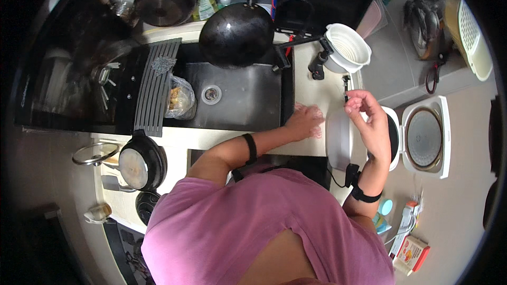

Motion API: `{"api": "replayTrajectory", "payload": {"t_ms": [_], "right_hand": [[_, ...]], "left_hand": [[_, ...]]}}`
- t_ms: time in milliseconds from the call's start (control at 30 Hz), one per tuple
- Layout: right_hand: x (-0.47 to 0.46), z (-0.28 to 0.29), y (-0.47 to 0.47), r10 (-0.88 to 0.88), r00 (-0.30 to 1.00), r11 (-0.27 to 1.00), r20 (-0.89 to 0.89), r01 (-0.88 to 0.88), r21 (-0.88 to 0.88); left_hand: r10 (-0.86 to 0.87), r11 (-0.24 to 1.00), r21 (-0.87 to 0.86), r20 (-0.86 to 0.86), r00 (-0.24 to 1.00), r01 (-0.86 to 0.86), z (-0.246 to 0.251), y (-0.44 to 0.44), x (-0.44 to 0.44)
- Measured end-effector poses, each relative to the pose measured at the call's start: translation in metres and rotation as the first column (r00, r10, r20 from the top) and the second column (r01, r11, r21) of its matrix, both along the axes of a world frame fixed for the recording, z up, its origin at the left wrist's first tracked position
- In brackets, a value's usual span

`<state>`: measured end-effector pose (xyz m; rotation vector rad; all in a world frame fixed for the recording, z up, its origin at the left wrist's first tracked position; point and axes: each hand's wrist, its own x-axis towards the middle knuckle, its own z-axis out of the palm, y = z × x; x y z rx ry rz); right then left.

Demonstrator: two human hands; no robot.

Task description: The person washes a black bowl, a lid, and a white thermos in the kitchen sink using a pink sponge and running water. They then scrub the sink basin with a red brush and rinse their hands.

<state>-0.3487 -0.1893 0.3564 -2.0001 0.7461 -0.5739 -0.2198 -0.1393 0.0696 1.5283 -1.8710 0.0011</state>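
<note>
My left hand (307, 122) is low over the pale countertop (307, 87), just right of the sink. Its fingers are blurred, so I cannot tell whether it holds something. My right hand (371, 122) is raised, with its thumb apart from the curled fingers and nothing visible between them. A thin dark object (346, 85) lies close to those fingertips; contact is unclear. Beneath and left of this hand stands a translucent plastic container (338, 142). Partly hidden behind the hand is a white rice cooker (392, 116), its lid (424, 138) swung open to the right.
A black wok (237, 35) overhangs the back of the dark sink (241, 103). The sink holds a bagged container (182, 99) and a drain strainer (211, 94). A roll-up rack (152, 87) spans its left side. A white colander (348, 47) and black pan (138, 166) stand nearby.
</note>
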Motion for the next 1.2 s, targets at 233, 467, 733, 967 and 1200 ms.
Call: {"api": "replayTrajectory", "payload": {"t_ms": [233, 467, 733, 967, 1200], "right_hand": [[0.043, -0.057, -0.016, 0.163, 0.966, 0.979, -0.2, -0.184, -0.092], [0.121, -0.172, -0.089, -0.092, 0.614, 0.78, -0.784, -0.445, -0.44], [0.131, -0.201, -0.111, -0.034, 0.17, 0.774, -0.985, -0.618, -0.133], [0.122, -0.189, -0.116, -0.026, 0.435, 0.837, -0.9, -0.483, -0.258], [0.116, -0.211, -0.165, 0.046, 0.367, 0.832, -0.929, -0.529, -0.167]], "left_hand": [[0.005, 0.95, 0.309, -0.116, 0.993, 0.032, -0.074, -0.027, 0.046], [0.256, 0.933, 0.12, -0.885, -0.389, 0.339, -0.112, -0.033, 0.19], [-0.02, 0.996, -0.083, -0.548, -0.836, 0.031, -0.137, -0.068, 0.192], [0.029, 0.946, 0.312, -0.359, -0.933, -0.09, -0.156, -0.104, 0.206], [0.077, 0.962, 0.271, -0.319, -0.945, -0.013, -0.168, -0.13, 0.191]]}}
